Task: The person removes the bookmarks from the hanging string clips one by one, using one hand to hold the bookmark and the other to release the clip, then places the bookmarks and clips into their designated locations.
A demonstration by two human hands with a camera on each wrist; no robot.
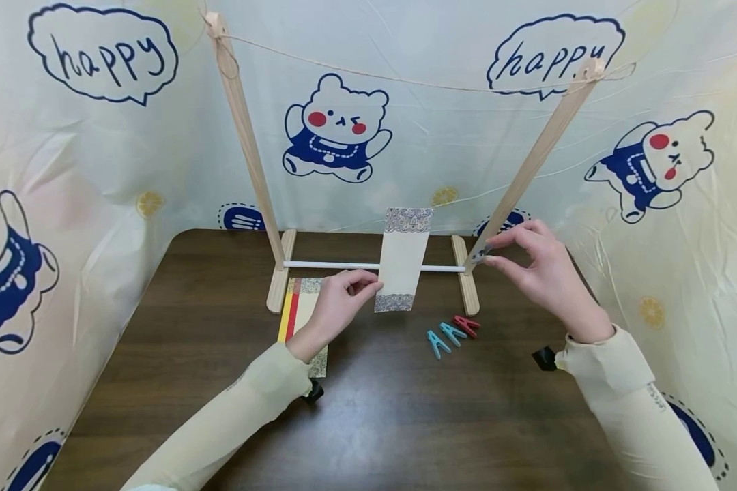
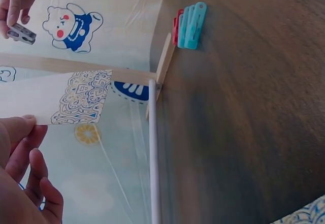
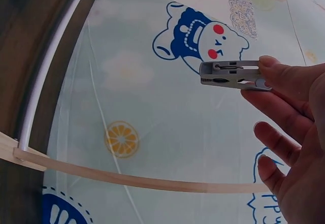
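My left hand (image 1: 342, 303) pinches the left edge of a cream paper card (image 1: 401, 262) with blue patterned bands at both ends. The card is held up in front of the white rod (image 1: 331, 264) of a wooden frame. Between thumb and forefinger my right hand (image 1: 543, 273) grips a grey clothespin (image 3: 236, 75) by its handle end, near the frame's right post (image 1: 540, 157). In the left wrist view the left thumb lies on the card's face, and the right hand with the clothespin shows at upper left.
Two light blue clothespins (image 1: 452, 333) and a red clothespin (image 1: 467, 325) lie on the brown table (image 1: 368, 423). More patterned cards (image 1: 305, 295), with yellow and red strips, lie partly under the left hand. A thin string (image 1: 368, 73) runs between the post tops.
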